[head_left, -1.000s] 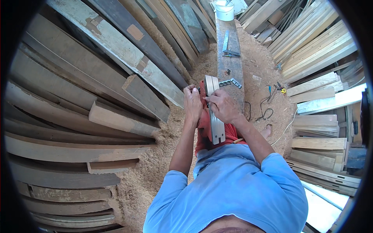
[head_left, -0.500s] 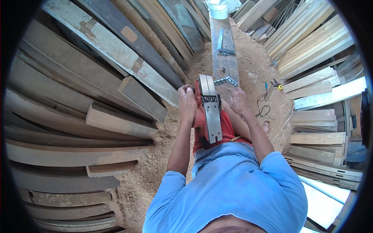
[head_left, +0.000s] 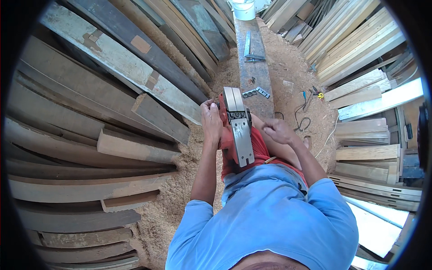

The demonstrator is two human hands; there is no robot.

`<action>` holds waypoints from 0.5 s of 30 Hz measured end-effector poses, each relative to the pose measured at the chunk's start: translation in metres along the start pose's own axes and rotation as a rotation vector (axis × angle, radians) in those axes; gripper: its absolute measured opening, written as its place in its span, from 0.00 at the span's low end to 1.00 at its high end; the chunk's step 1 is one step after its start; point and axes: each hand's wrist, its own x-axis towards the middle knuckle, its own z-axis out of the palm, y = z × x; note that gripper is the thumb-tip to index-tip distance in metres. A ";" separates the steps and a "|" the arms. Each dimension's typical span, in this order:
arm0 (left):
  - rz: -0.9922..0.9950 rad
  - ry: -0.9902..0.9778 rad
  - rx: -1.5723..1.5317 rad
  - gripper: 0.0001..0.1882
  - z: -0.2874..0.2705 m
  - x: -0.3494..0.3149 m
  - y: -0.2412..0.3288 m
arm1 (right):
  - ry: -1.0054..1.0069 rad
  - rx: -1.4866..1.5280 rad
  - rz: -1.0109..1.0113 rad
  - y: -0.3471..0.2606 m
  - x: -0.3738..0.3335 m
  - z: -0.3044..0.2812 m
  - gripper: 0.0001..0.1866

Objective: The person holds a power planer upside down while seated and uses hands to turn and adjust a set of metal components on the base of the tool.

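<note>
A red electric planer [head_left: 228, 130] rests upside down over my lap, its shiny metal sole plates and dark cutter drum facing up. My left hand [head_left: 211, 120] is closed around its red body at the left side. Just right of the planer, above my thigh, my right hand [head_left: 278, 131] is curled with the fingers together, apart from the tool; whatever it may pinch is too small to make out. Two small metal bars with holes, a left one [head_left: 249, 93] and a right one [head_left: 263, 92], lie on the plank bench [head_left: 257, 74] ahead, beside tiny dark pieces [head_left: 253, 80].
Farther along the bench lie a metal square [head_left: 247, 44] and a white bucket [head_left: 244, 11]. Right of it, on sawdust, are a dark cable [head_left: 299, 118] and a yellow-handled tool [head_left: 320, 95]. Stacked boards [head_left: 67, 101] crowd the left, lighter planks [head_left: 355, 49] the right.
My right hand has drawn back from beside the metal bars toward me and curled up. My left hand still holds the planer. The view has shifted slightly.
</note>
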 end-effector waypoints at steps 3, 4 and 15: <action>-0.031 -0.011 -0.001 0.24 0.003 -0.002 0.009 | 0.232 0.058 -0.116 -0.061 0.019 -0.011 0.12; -0.038 -0.014 0.003 0.24 0.003 -0.001 0.011 | 0.311 0.070 -0.205 -0.069 0.028 -0.006 0.11; -0.004 0.055 0.122 0.24 0.001 -0.006 0.024 | 0.359 -0.021 -0.397 -0.098 0.066 0.021 0.08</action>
